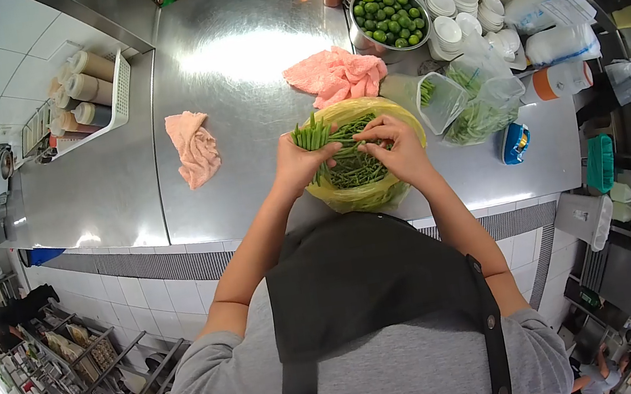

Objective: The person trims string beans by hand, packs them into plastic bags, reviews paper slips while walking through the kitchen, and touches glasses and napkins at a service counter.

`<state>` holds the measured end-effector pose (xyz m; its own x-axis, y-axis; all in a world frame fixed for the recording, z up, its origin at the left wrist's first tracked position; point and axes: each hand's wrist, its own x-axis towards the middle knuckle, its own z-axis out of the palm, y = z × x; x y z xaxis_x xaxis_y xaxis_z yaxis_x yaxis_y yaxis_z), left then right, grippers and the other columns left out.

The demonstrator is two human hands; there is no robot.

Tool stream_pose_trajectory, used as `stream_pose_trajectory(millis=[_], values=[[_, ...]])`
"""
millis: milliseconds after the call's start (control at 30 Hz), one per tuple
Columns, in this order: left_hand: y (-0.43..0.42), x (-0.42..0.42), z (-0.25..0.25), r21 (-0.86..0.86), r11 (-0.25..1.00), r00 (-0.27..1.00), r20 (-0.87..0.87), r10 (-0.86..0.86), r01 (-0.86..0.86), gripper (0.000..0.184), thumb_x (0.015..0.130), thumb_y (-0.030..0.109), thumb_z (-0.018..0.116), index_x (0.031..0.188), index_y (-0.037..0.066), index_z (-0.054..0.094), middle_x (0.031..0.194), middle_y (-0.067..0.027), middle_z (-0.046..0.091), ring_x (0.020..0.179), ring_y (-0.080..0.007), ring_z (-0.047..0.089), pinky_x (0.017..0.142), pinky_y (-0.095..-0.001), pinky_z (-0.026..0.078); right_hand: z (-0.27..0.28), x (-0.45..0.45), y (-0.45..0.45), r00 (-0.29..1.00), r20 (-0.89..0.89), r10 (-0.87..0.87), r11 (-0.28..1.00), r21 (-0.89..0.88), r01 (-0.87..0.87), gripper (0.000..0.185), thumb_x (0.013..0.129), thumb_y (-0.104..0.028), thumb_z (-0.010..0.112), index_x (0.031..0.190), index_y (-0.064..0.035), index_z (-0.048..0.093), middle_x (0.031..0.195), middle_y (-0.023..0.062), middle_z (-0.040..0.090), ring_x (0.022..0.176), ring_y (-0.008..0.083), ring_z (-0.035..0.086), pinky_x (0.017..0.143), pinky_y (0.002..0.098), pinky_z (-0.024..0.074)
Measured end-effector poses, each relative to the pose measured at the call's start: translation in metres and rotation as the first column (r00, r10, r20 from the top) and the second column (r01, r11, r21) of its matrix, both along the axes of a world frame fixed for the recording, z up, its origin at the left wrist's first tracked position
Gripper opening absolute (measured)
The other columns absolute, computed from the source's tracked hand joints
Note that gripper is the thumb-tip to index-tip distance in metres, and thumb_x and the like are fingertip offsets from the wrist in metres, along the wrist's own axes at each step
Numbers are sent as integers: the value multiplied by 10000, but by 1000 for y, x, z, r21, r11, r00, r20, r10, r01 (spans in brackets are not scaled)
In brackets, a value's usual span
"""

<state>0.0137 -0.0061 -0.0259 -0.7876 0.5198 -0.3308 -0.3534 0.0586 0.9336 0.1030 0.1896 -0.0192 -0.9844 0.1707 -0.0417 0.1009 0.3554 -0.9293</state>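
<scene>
Observed a white-tiled kitchen (195, 295) and a steel table (241, 139) with bright glare. Recorded on it a yellow bag (361, 198) of green beans (360, 170), a bowl (368, 44) of limes (390, 16), two pink cloths (338, 74). Found left hand (297, 165) closed round a bean bundle (312, 134), right hand (400, 146) pinching, apparently, a single bean (341, 141).

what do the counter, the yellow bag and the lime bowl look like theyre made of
Counter: looks like stainless steel with a satin finish, going by its grey sheen and blurred glare.
Yellow bag: probably thin plastic film, slightly glossy, judging by its creases and translucent look.
Lime bowl: seems to be smooth metal, perhaps steel, from its silvery wall; the exact metal can't be told.
</scene>
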Motion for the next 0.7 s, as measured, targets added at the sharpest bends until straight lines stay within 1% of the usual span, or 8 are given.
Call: stream_pose_trajectory(millis=[167, 233, 300, 367, 467, 533, 633, 700], values=[[4, -1, 12, 66, 992, 987, -124, -100, 109, 244, 794, 9, 797, 1019, -31, 711, 914, -40, 694, 674, -102, 647, 538, -250, 548, 2, -3, -9, 1000, 22, 11, 996, -93, -8, 166, 842, -40, 715, 1002, -17, 753, 930, 51, 654, 791, 115, 600, 680, 250, 465], [4, -2, 7, 122, 989, 955, -291, -50, 89, 191, 788, 11, 807, 957, -26, 728, 968, -42, 653, 685, -97, 643, 544, -236, 548, 6, -5, -12, 999, 34, 32, 996, -89, -29, 160, 859, -18, 708, 1012, 13, 742, 973, 61, 659, 819, 111, 603, 704, 242, 468], [5, -1, 8, 124, 988, 952, -302, -55, 96, 164, 788, 10, 807, 927, -31, 728, 978, -42, 633, 694, -95, 643, 546, -231, 548, 4, -4, -14, 995, 9, 100, 995, 13, -100, 178, 849, -7, 708, 1024, 15, 733, 966, 68, 661, 822, 123, 604, 707, 253, 476], [6, 1, 9, 125, 987, 949, -310, -58, 101, 140, 789, 8, 807, 896, -35, 728, 989, -43, 614, 703, -93, 643, 548, -226, 547, 5, -1, -15, 995, -13, 102, 995, -6, -102, 178, 848, -2, 704, 1024, 16, 730, 953, 71, 663, 821, 132, 608, 708, 258, 478], [8, 4, 11, 183, 981, 965, -262, -21, 71, 175, 803, -26, 781, 959, -28, 703, 948, -37, 645, 661, -96, 618, 542, -238, 507, 10, -2, -16, 996, -69, 65, 998, 29, -63, 180, 846, 4, 698, 1023, 16, 724, 919, 73, 668, 816, 143, 614, 710, 263, 481], [9, 5, 19, 95, 995, 988, -153, -7, 21, 137, 805, -10, 789, 913, -23, 706, 818, -22, 669, 614, -82, 598, 536, -233, 490, 15, -2, -12, 995, -101, 25, 996, 85, -16, 181, 844, 6, 697, 1023, 13, 722, 897, 72, 670, 811, 147, 616, 711, 263, 481], [10, 4, 16, 41, 999, 974, -227, -16, 26, 114, 817, -5, 779, 904, -23, 708, 718, -13, 668, 589, -72, 585, 540, -228, 482, 30, -3, -7, 981, -176, -84, 995, 38, 92, 174, 843, 5, 699, 1015, 7, 723, 862, 68, 669, 793, 151, 622, 713, 263, 486], [11, 5, 16, 54, 998, 972, -234, -5, 18, 110, 820, -12, 772, 908, -27, 708, 728, -18, 673, 601, -72, 594, 546, -227, 486, 42, -6, -11, 963, -258, -78, 995, 37, 91, 118, 823, -68, 718, 899, 21, 703, 812, 88, 649, 711, 181, 604, 688, 298, 480]])
